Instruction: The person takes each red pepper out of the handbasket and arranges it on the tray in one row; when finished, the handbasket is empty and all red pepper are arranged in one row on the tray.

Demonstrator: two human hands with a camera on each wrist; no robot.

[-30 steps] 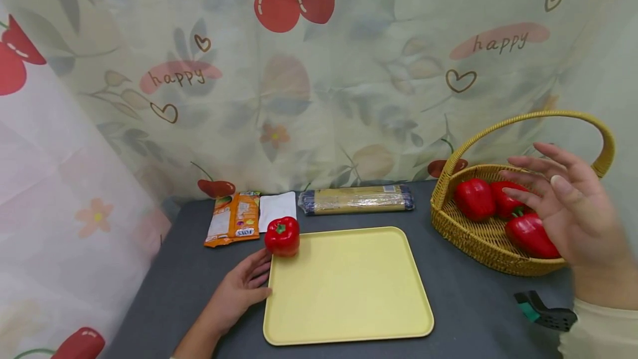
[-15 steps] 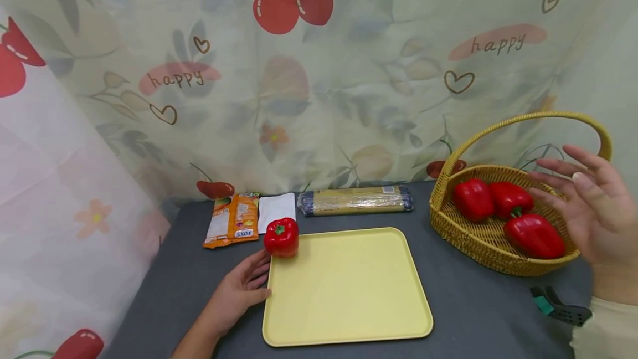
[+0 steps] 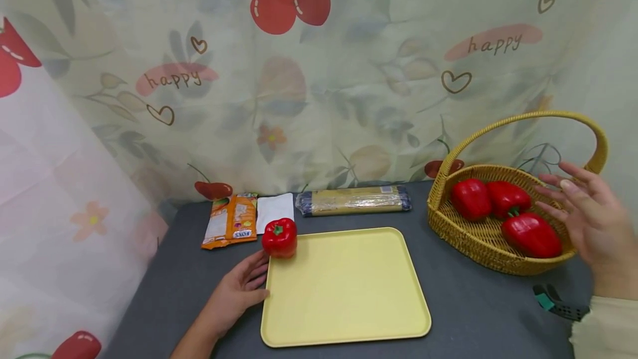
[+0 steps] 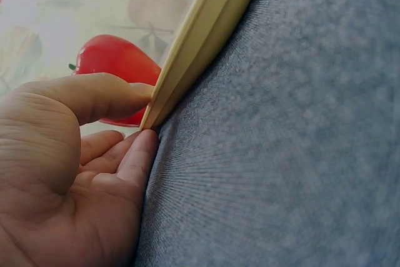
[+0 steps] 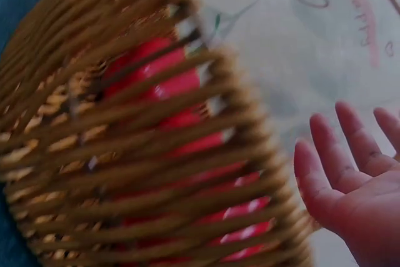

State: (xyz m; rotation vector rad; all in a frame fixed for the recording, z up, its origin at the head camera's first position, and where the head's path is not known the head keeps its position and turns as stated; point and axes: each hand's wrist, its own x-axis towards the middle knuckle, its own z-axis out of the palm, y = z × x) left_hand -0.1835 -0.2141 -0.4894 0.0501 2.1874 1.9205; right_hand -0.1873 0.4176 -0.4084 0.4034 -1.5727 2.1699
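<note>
A pale yellow tray lies on the dark table. My left hand holds its left rim, and in the left wrist view the thumb sits on the lip with fingertips beneath it. One red bell pepper stands upright on the tray's far left corner, just beyond my left hand. At the right, a wicker basket holds 3 more red peppers. My right hand hovers over the basket's right side, fingers spread and holding nothing. Through the weave, the right wrist view shows red peppers.
Behind the tray lie an orange snack packet, a white packet and a plastic-wrapped roll. The basket's tall handle arches upward. A patterned curtain hangs along the table's back edge.
My right hand has drifted to the right, away from the peppers, and slightly down. The left hand, tray and peppers keep their places while the head view shifts a little.
</note>
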